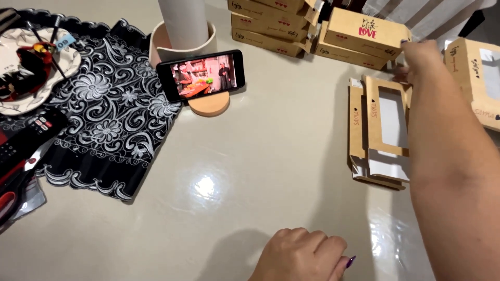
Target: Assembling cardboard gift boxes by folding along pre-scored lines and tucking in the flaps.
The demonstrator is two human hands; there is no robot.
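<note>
My right hand (423,61) reaches far across the table, its fingers closed on the right end of a folded brown cardboard box (362,32) with red and black print. That box lies against a stack of similar brown boxes (268,23). Just below the hand, a flattened brown window box (376,136) lies on the table. My left hand (302,255) rests near the front edge as a loose fist with nothing in it; a purple nail shows.
A phone (202,74) playing a video leans on a round peach stand in front of a pale holder with a white roll (183,23). A black embroidered cloth (107,112), a plate (31,65) and red-handled scissors (10,187) lie at left. Another window box (476,78) sits at right.
</note>
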